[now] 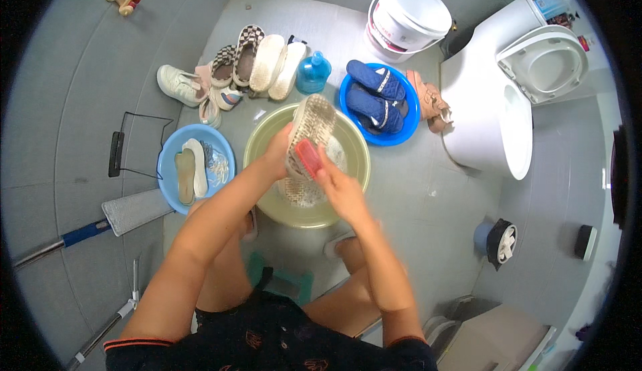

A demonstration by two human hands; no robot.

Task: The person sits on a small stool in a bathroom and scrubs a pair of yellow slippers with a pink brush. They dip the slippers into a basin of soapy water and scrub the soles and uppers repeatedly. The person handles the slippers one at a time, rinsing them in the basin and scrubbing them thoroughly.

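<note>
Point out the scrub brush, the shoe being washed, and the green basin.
scrub brush (pixel 309 157), head view, red back of the brush
shoe (pixel 312 122), head view, sole near the toe
green basin (pixel 358 145), head view, right rim

You see a beige woven shoe and red scrub brush over an olive-green plastic basin; navy slippers fill a bright blue bowl, beside a black-and-white checkered shoe.

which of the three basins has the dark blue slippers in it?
The bright blue basin near the toilet, holding the slippers. The light blue basin holds pale insoles; the olive basin is where both hands scrub a shoe.
</note>
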